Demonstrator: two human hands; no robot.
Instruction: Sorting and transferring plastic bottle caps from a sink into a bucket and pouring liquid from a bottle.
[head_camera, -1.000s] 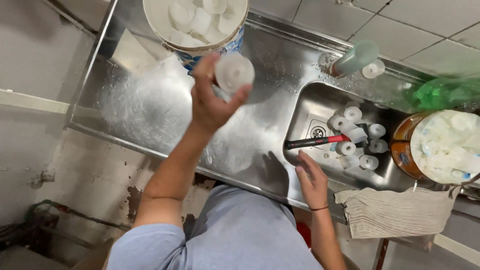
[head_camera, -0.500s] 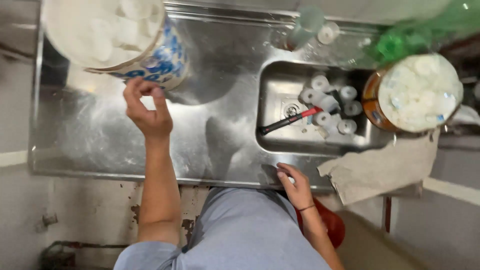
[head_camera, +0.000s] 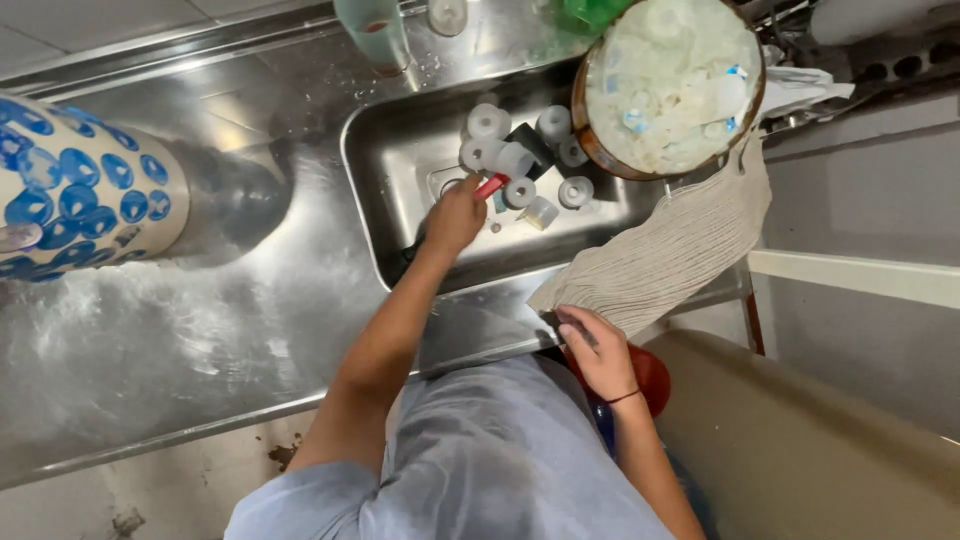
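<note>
L hand (head_camera: 452, 215) now down in sink (head_camera: 400, 150), was up by blue-patterned bucket (head_camera: 90, 195) half sec ago. Bucket far L on steel counter (head_camera: 250, 320). Round bowl (head_camera: 668, 85) of white bits at sink's R edge, beige cloth (head_camera: 660, 260) below. L fingers closed on red-handled tool (head_camera: 490, 186) among white cups (head_camera: 517, 160). R hand (head_camera: 598, 350) loosely open, resting on counter edge by cloth.

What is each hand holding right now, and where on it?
The left hand grips the red-handled brush in the sink, by its handle. The right hand holds nothing; it rests on the counter edge beside the cloth.
</note>
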